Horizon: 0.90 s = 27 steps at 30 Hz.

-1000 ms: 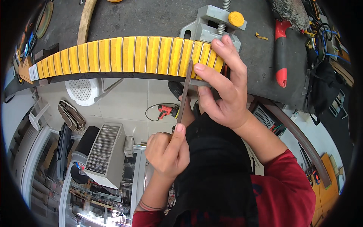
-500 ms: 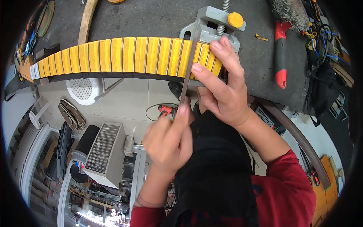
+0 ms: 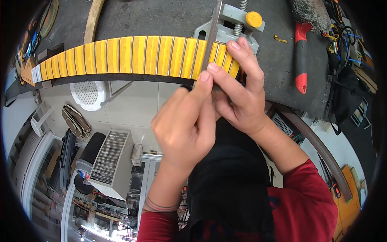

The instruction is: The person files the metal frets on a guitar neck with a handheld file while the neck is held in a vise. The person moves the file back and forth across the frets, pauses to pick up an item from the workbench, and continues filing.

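Observation:
A guitar neck (image 3: pixel 138 54) lies across the near edge of the bench, its fretboard covered in yellow tape with the metal frets showing between strips. My left hand (image 3: pixel 183 125) is closed on the near end of a slim metal file (image 3: pixel 213 34), thumb and fingers pinching it. The file lies across the frets near the neck's right end and reaches past the far side. My right hand (image 3: pixel 244 94) rests at that right end, two fingers stretched over the taped frets beside the file, the others curled at the near side. A grey vise (image 3: pixel 228 19) stands behind this end.
A red-and-black handled tool (image 3: pixel 300 58) lies right of the vise, below a tangle of steel wool (image 3: pixel 310 14). A wooden strip (image 3: pixel 93 22) stands behind the neck. A scrap of yellow tape (image 3: pixel 280 39) lies on the bench. Below are a white stool (image 3: pixel 89 97) and floor tiles.
My left hand has pushed the file away from me across the frets, so its far end reaches past the vise's front. My right hand stays at the neck's end.

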### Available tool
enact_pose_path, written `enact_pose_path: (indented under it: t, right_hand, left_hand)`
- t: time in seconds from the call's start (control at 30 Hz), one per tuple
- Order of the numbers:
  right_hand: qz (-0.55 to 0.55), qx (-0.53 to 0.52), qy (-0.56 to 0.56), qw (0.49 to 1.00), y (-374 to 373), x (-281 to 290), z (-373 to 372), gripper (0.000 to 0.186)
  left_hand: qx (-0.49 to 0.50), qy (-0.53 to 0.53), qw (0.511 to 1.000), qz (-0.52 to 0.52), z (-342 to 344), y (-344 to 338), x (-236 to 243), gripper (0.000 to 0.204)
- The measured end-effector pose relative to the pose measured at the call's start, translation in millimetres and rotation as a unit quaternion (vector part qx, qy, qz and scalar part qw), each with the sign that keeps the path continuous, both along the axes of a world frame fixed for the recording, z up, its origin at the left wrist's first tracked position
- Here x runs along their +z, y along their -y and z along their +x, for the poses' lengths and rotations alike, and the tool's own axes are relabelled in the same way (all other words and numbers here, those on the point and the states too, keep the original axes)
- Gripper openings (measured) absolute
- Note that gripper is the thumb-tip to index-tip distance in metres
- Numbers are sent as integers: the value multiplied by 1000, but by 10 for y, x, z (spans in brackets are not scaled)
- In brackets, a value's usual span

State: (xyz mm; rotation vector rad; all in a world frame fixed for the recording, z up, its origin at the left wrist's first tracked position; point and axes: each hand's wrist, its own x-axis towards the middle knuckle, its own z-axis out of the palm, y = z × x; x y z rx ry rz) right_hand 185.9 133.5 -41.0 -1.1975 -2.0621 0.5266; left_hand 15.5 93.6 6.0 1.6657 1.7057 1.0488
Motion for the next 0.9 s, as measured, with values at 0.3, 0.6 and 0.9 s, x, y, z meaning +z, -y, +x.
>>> enact_pose_path:
  t: [0.3, 0.6, 0.9]
  right_hand:
    - [-1, -7, -18, 1000, -10, -27, 4, 70]
    - [-4, -15, 6, 1000, 6, -7, 30, 68]
    - [-5, -18, 19, 1000, 18, -35, 73, 68]
  left_hand:
    - [-3, 20, 999, -25, -93, 491, 90, 43]
    - [-41, 45, 996, -64, -258, 759, 121, 34]
    - [-12, 87, 996, -33, -71, 279, -34, 46]
